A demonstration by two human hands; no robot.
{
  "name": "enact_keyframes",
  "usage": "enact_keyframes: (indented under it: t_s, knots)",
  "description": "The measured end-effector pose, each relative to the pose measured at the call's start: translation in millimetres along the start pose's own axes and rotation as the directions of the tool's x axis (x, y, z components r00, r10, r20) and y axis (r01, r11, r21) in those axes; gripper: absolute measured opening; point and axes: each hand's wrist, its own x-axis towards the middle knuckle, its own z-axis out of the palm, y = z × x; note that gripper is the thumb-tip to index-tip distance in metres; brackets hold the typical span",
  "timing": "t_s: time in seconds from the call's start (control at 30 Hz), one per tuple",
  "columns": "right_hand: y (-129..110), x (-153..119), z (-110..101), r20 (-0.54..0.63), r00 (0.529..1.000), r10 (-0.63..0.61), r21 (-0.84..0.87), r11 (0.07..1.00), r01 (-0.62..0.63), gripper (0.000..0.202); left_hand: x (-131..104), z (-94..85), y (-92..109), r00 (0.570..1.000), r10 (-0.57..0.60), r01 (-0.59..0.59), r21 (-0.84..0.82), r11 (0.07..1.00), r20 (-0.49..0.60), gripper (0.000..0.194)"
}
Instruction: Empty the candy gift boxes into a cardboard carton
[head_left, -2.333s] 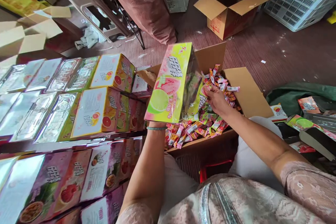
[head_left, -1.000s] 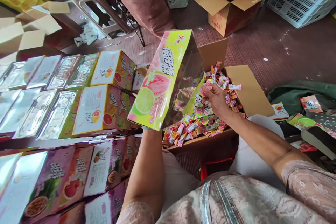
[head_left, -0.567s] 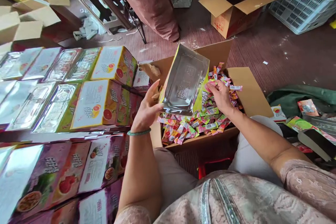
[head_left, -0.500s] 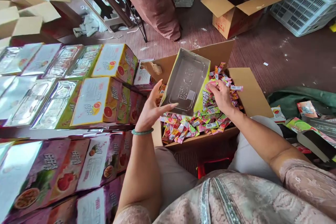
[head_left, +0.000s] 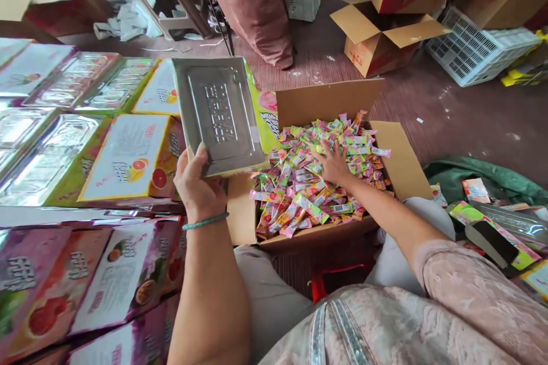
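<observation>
My left hand (head_left: 197,182) grips the near left corner of a display box (head_left: 222,120) with a clear plastic window and a yellow-green printed side. Its thumb lies on the window's edge; the other fingers are hidden beneath. The box is held tilted over the left edge of an open cardboard carton (head_left: 329,97). Small candy sachets (head_left: 303,199) in pink, green and orange wrappers fill that carton in a loose heap. On top of the heap lies my right hand (head_left: 333,162), fingers spread and touching the sachets, with nothing visibly held.
Rows of printed display boxes (head_left: 124,154) stand at the left. Behind the carton are a brown wrapped bundle (head_left: 252,5), an open carton (head_left: 363,51) and a grey plastic crate (head_left: 475,45). Boxes and a green sheet (head_left: 454,168) lie at the right.
The display box has moved left, from above the heap to the carton's left edge. My left hand has closed on its corner; my right hand has let go and now spreads over the sachets.
</observation>
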Motion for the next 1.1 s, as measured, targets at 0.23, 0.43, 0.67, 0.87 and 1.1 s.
enact_keyframes:
  t_s: [0.23,0.43,0.67,0.87,1.1]
  knots:
    - [46,27,-20,0.111,0.994,0.015,0.053,0.998,-0.021,0.071,8,-8.7,-7,0.989,-0.146,0.15,-0.2,0.968,0.037,0.042]
    - [82,-48,-11,0.184,0.981,-0.058,-0.079,0.994,0.074,0.082,3,-14.4,-6,0.962,-0.179,0.239,-0.315,0.918,0.209,0.025]
    - [66,-67,-17,0.272,0.958,0.094,-0.179,0.983,-0.046,0.093,-15,4.7,-11,0.926,-0.247,0.345,-0.372,0.862,0.285,0.018]
    - [38,-103,-58,0.306,0.952,-0.018,0.05,0.999,0.002,0.102,-42,9.4,-20,0.869,-0.229,0.371,-0.271,0.888,0.44,0.034]
    - [-1,-186,-91,-0.164,0.981,0.106,0.893,0.439,0.101,0.076,-162,25.1,-27,0.77,-0.262,0.342,-0.03,0.939,0.582,0.065]
